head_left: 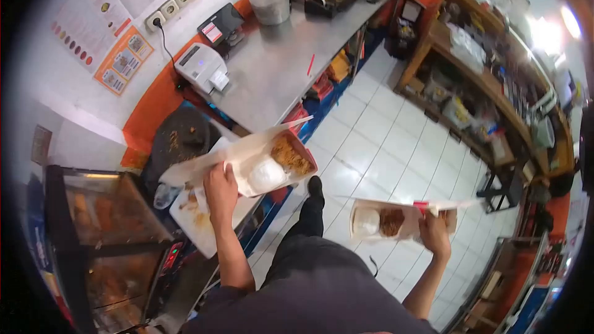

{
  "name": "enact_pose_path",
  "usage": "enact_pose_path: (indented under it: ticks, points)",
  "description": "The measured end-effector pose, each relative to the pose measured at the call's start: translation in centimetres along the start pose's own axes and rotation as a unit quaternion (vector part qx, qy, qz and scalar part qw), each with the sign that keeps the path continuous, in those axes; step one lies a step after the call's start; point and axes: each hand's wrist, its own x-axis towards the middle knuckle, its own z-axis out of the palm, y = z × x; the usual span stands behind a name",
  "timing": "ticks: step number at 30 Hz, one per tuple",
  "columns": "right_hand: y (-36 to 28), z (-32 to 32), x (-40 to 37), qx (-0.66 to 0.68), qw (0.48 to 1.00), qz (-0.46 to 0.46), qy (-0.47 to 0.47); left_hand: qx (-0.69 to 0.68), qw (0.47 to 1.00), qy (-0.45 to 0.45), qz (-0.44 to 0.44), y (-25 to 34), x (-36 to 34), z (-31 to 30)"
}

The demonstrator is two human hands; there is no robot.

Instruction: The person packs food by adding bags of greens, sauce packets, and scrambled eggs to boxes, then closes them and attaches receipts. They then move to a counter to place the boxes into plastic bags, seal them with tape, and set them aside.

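Note:
My left hand (221, 193) grips an open paper food box (242, 180) by its near side, over the end of the counter. In this box lie a mound of white rice (267, 174) and golden-brown crumbly food (289, 154). Out to the right, above the floor, my right hand (435, 234) is closed on a second open food box (411, 227). White rice (366, 221) and darker brown food (391, 221) sit side by side in that one. Some of its contents are hidden behind my fingers and the lid.
A steel counter (272, 59) carries a label printer (201, 65), a small screen (221, 25) and a white bucket (270, 3). A stone mortar (179, 136) and white cutting board (195, 219) are left, near a glass food warmer (105, 210). Wooden shelves (489, 68) and a black stool (501, 190) stand right.

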Motion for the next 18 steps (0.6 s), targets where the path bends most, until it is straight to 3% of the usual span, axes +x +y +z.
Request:
enact_pose_path:
  ticks: [2, 3, 4, 5, 6, 8, 9, 12, 14, 15, 18]
  points:
    - [2.3, 0.5, 0.7, -0.028, 0.997, -0.046, 0.059, -0.012, 0.999, 0.030, 0.036, 2.3, 3.3, 1.8]
    - [2.0, -3.4, 5.7, -0.108, 0.992, -0.042, 0.053, -0.038, 0.999, -0.011, 0.001, 4.5, 9.0, 8.0]
    - [2.3, -3.4, 8.9, -0.107, 0.988, -0.084, 0.068, -0.026, 1.000, -0.004, 0.014, 4.8, 13.3, 10.9]
    - [1.0, -4.4, 11.9, -0.095, 0.994, -0.012, 0.044, -0.016, 1.000, 0.000, 0.025, 5.5, 17.5, 13.7]
    - [4.1, -2.9, 14.7, -0.081, 0.995, 0.004, 0.058, -0.023, 0.999, 0.009, 0.020, 6.1, 20.9, 15.4]
    - [1.8, -4.7, 20.8, -0.161, 0.979, -0.101, 0.074, -0.037, 0.998, 0.037, -0.019, 8.8, 28.2, 20.1]
    - [2.1, -4.8, 23.5, -0.148, 0.988, -0.034, 0.036, -0.044, 0.998, 0.041, -0.035, 9.2, 31.2, 22.9]
    - [-3.5, -6.3, 33.5, -0.187, 0.978, -0.088, 0.027, -0.042, 0.997, 0.036, -0.054, 9.8, 40.9, 29.9]
    - [-8.6, -6.5, 44.1, -0.129, 0.991, -0.037, -0.013, -0.037, 0.996, 0.016, -0.085, 10.7, 49.5, 34.4]
    - [-9.8, -5.6, 47.8, -0.123, 0.986, -0.114, 0.012, -0.026, 0.996, -0.007, -0.088, 10.7, 52.2, 36.6]
    - [-14.3, -3.3, 58.6, -0.132, 0.966, -0.221, -0.004, -0.026, 0.993, 0.031, -0.109, 10.9, 58.0, 40.6]
